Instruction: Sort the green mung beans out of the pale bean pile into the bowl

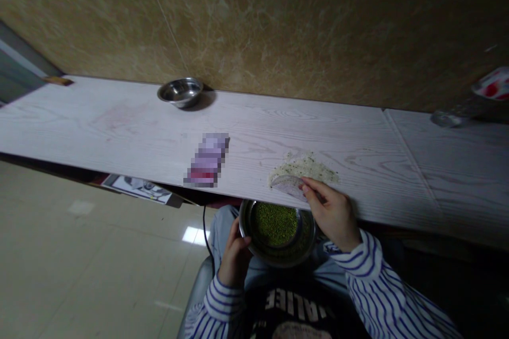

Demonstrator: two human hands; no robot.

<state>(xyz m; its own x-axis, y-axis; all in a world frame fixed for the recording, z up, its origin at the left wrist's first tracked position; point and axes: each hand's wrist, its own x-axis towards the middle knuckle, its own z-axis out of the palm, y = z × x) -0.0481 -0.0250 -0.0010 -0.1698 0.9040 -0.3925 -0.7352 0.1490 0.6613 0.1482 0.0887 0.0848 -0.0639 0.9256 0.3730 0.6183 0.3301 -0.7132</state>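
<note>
My left hand (236, 254) grips the rim of a steel bowl (308, 249) on my lap, just under the table's front edge. Small green beans (275, 224), like mung beans, lie in it. Between the thumb and fingers of my right hand (334, 212) is a thin, pale, round-edged scraper (287, 184), tilted against the tabletop. Right beyond the scraper, a spread heap of white grains mixed with dark green bits (308, 164) lies on the wood; it looks like rice with some beans. The scraper's near end is hidden by my fingers.
A pixelated purple item (209, 159) lies left of the heap on the whitish wooden table (135, 122). An empty steel bowl (181, 92) stands by the marbled wall. At the far right a clear plastic bottle (469, 103) lies near the wall. Papers (137, 189) stick out below the table.
</note>
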